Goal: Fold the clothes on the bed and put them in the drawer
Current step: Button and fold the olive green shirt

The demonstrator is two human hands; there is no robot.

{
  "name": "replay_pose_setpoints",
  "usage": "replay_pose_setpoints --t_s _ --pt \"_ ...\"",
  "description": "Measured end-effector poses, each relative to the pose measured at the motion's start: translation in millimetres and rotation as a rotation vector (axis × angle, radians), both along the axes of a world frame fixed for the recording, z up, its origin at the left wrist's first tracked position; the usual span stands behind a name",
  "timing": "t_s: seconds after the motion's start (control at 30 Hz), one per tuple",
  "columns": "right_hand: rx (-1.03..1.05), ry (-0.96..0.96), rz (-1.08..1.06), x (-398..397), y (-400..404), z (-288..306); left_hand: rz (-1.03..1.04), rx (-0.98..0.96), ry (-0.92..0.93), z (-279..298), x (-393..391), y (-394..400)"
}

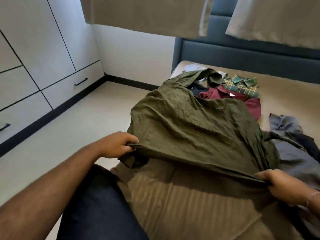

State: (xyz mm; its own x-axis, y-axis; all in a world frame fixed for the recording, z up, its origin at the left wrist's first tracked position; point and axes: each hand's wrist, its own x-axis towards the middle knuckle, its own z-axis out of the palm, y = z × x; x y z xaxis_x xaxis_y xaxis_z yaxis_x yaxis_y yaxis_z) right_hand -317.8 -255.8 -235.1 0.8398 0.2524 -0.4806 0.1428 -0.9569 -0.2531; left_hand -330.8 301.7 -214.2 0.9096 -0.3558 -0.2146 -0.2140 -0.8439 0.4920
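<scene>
Olive-green crumpled cotton shirt (195, 123) is pinched at its hem by the left hand (115, 144) and right hand (284, 186). Beyond both hands, it is draped over the tan striped bed (181, 205).

Shirt (195, 122) spans between left hand (116, 146) and right hand (284, 187), near edge raised off bed (199, 205), far end draped over clothes pile (240, 91) beyond both hands. More garments (294, 149) on bed just beyond right hand. Headboard (242, 54) behind the pile. Floor (72, 129) left of left hand; drawers (72, 84) farther left, past the floor.
</scene>
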Motion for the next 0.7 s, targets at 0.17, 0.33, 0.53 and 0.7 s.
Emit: replay_pose_setpoints --t_s 0.17,0.33,0.53,0.7 --pt "0.39 -0.053 -0.333 29 -28 4 0.112 -0.086 -0.136 44 58 -3" --pt "0.359 -0.304 -0.364 76 -17 19 0.227 0.1 -0.339 56 129 -29" --pt "-0.142 -0.425 -0.395 130 10 2 0.406 0.359 -0.286 14 196 -62" --pt "-0.173 -0.907 -0.251 100 76 -5 0.545 0.091 -0.607 -5 140 -86"
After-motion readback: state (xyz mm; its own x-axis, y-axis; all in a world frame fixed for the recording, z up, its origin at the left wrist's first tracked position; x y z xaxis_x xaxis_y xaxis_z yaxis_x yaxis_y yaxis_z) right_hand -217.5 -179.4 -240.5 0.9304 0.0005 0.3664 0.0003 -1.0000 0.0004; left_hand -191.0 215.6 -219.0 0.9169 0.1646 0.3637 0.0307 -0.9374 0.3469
